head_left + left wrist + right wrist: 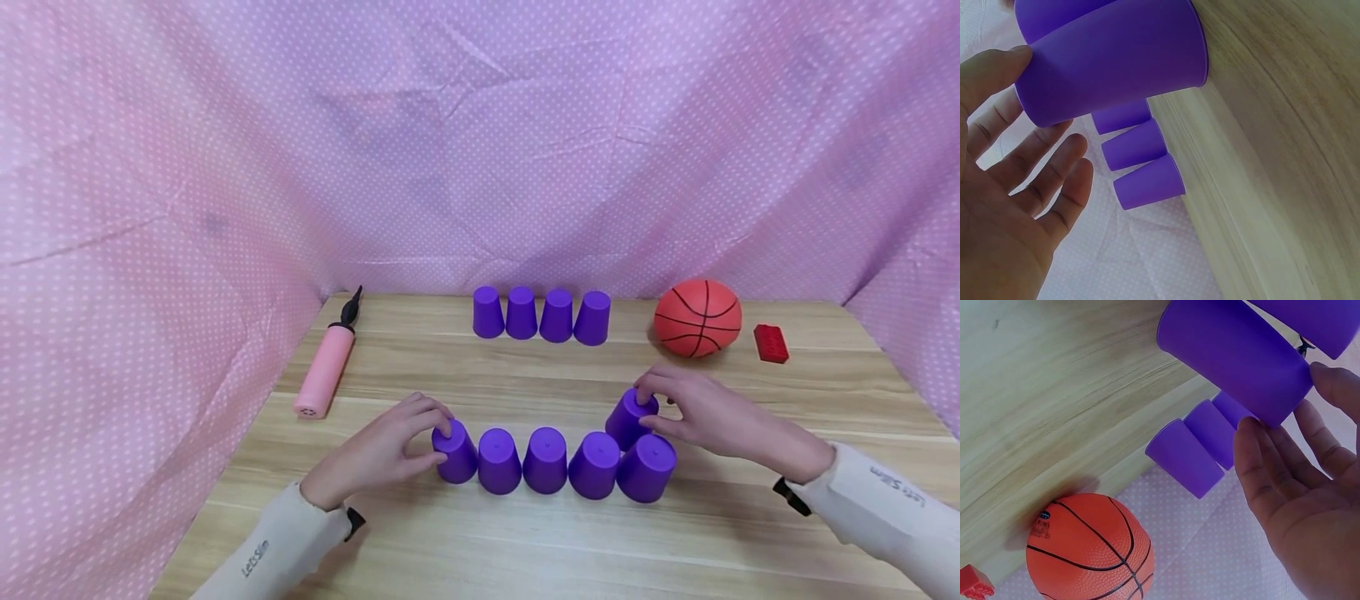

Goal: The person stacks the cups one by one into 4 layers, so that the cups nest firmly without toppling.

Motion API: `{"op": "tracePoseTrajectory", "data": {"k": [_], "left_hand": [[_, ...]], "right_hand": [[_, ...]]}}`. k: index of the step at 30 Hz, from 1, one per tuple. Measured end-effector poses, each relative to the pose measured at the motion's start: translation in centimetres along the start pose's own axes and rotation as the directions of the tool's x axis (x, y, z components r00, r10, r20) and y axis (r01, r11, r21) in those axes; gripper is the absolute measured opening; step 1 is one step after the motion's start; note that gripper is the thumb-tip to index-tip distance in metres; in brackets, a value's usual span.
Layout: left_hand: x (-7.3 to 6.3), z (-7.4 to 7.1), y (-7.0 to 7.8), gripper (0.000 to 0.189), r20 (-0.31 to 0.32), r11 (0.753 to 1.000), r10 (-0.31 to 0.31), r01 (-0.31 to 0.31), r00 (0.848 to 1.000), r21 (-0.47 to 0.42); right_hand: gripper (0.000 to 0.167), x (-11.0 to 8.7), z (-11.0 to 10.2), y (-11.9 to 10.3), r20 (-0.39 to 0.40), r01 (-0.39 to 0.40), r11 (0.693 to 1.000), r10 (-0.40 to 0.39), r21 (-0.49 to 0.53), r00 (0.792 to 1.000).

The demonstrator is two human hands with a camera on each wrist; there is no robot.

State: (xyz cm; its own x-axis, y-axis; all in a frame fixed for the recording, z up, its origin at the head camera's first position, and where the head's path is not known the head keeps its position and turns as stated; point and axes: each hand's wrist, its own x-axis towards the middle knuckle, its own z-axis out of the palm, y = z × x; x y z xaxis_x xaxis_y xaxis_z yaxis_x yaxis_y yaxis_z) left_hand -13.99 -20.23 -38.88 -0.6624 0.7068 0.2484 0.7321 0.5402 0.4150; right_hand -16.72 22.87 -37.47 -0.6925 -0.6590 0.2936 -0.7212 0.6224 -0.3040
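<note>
Several upside-down purple cups (546,461) stand in a near row on the table. My left hand (386,442) pinches the leftmost cup (459,458) near its raised base; in the left wrist view the thumb lies on the near side of that cup (1116,62). On the right, my right hand (690,408) grips another purple cup (626,423) by its base, just behind the row's right-end cup (647,471). The right wrist view shows thumb and fingers around this cup (1235,359). Whether its rim touches the table cannot be told.
Farther back, several more upside-down purple cups (557,317) form a second row. A red basketball (698,319) and a red toy brick (771,343) are at the back right. The pink hand pump (326,371) lies at the left. Pink dotted cloth (480,167) hangs behind.
</note>
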Motion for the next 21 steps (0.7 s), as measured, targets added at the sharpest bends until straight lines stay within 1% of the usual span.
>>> {"op": "tracePoseTrajectory", "data": {"k": [3, 5, 7, 12, 16, 21], "left_hand": [[0.0, -0.1, 0.0, 0.022, -0.002, 1.000, 0.000, 0.000, 1.000, 0.016], [0.0, -0.2, 0.0, 0.022, -0.015, 1.000, -0.003, 0.004, 1.000, 0.030], [0.0, -0.4, -0.1, 0.022, -0.038, 0.999, -0.006, 0.007, 0.999, 0.041], [0.6, -1.1, -0.5, 0.022, -0.100, 0.998, -0.006, 0.013, 0.995, 0.064], [1.8, -2.0, -1.1, 0.022, -0.157, 0.995, 0.001, 0.014, 0.988, 0.095], [4.0, -3.3, -2.2, 0.023, -0.246, 0.993, -0.001, 0.031, 0.969, 0.114]], "right_hand": [[0.029, 0.0, 0.1, 0.0, -0.016, 0.015, 1.000, -0.015, -0.011, 1.000], [0.029, 0.0, 0.1, 0.1, -0.022, 0.020, 1.000, -0.020, -0.013, 1.000], [0.030, 0.0, 0.1, 0.1, -0.025, 0.019, 1.000, -0.019, -0.003, 1.000], [0.031, 0.6, -0.5, 0.0, -0.067, 0.040, 0.999, -0.038, 0.020, 0.997], [0.031, 1.4, -1.0, 0.0, -0.097, 0.066, 0.998, -0.065, 0.006, 0.993], [0.028, 2.8, -1.1, 0.0, -0.123, 0.060, 0.998, -0.063, -0.026, 0.990]]}}
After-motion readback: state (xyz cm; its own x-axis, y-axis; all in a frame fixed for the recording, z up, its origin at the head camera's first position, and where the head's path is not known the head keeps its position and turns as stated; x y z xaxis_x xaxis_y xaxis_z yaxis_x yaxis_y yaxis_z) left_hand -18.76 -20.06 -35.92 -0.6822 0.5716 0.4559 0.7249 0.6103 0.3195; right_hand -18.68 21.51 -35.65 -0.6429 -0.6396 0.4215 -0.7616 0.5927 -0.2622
